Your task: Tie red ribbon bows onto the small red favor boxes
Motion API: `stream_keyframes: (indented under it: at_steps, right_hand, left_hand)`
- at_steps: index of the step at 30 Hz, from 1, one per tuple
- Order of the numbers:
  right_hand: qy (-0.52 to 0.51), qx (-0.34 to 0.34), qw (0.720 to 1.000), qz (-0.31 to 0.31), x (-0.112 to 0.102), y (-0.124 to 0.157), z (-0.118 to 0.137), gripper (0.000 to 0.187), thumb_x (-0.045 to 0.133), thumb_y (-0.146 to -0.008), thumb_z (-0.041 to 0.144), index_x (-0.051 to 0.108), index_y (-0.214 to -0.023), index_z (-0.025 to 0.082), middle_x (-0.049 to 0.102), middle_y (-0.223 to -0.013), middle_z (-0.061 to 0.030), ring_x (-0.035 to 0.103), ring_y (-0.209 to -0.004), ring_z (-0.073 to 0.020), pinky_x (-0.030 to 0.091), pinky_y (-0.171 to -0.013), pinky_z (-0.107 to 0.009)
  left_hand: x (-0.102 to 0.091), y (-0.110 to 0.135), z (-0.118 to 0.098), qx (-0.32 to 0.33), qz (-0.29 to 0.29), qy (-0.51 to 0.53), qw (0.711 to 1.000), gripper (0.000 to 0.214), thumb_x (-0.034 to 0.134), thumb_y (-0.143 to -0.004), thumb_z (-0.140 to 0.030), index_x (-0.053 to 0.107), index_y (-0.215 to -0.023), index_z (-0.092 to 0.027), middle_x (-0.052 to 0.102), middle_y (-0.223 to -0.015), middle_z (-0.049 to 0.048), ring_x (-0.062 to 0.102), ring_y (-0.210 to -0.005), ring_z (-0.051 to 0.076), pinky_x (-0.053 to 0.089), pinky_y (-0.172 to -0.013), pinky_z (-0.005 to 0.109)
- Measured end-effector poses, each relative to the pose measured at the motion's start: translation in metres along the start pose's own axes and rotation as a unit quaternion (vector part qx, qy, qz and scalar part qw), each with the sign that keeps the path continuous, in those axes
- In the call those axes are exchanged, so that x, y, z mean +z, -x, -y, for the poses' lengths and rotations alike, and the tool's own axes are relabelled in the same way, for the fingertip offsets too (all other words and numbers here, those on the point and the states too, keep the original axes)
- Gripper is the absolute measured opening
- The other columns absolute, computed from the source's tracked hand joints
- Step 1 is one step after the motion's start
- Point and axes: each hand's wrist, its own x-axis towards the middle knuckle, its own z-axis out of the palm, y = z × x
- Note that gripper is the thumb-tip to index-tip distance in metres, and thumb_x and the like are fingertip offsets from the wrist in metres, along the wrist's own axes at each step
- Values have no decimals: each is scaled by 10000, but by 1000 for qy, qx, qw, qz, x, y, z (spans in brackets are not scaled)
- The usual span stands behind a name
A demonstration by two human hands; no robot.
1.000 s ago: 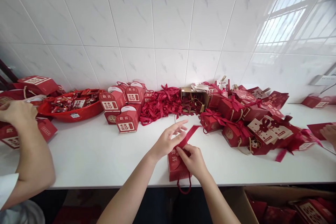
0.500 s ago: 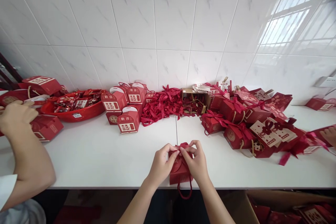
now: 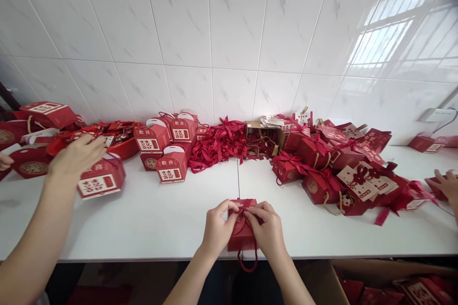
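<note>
A small red gift box (image 3: 236, 242) stands near the table's front edge, with a red cord handle (image 3: 248, 269) hanging over that edge. On top of the box, thumbs and fingers of both my hands pinch a thin red ribbon (image 3: 243, 208). My left hand (image 3: 218, 228) is closed on it from the left side. From the right, my right hand (image 3: 269, 226) is closed on it too, its fingertips close to those of the left. The fingers partly cover the ribbon and the box top.
Upright red boxes (image 3: 171, 167) stand left of a red ribbon pile (image 3: 222, 145). Finished-looking boxes with bows (image 3: 320, 183) crowd the right. At left, another person's hand (image 3: 77, 155) carries a red box (image 3: 102, 178) beside a red basin (image 3: 129, 148). Another hand (image 3: 447, 186) shows far right.
My hands have spread slightly apart, still on the ribbon. The person at left has brought a red box rightward, in front of the basin. The hand at far right has opened out.
</note>
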Motion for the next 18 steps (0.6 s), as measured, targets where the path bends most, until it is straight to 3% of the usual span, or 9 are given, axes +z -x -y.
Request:
stream_keyframes:
  at_steps: [5,9,12,15,18]
  right_hand:
    - [-43,25,999,8,3,0,-3,167,597,-811,313,708,-744,208,582,-1021,-116,567,-1022,-267,483,-877,-407]
    - [-81,55,993,62,1,-2,-4,191,610,-812,347,702,-717,209,462,-1365,-123,382,-1301,-322,365,-1030,-478]
    - [-152,76,979,111,1,-4,-3,243,611,-820,408,721,-754,202,367,-1463,-113,346,-1343,-323,357,-1047,-466]
    - [-180,97,976,80,4,-4,-3,302,623,-797,477,734,-779,197,340,-1478,-127,374,-1325,-336,358,-1045,-477]
    - [-173,111,977,53,6,-2,-4,343,621,-780,522,740,-781,201,375,-1454,-136,379,-1316,-344,360,-1039,-489]
  left_hand:
    - [-2,-1,-1,0,9,-5,1000,130,500,-827,-166,558,-722,-215,717,-834,21,678,-900,196,514,-843,334]
    - [-1,-3,1,-13,12,10,1000,149,505,-836,-169,561,-705,-214,711,-825,15,670,-873,188,507,-857,344]
    - [2,-7,3,-18,13,38,999,137,522,-838,-182,556,-708,-209,688,-786,12,661,-845,181,506,-858,338]
    - [3,-12,5,-26,-6,69,997,60,531,-858,-246,568,-832,-206,670,-848,31,655,-855,185,521,-822,329]
    - [0,-12,4,-18,-24,20,999,149,523,-876,-325,604,-850,-202,650,-945,63,620,-967,212,496,-882,361]
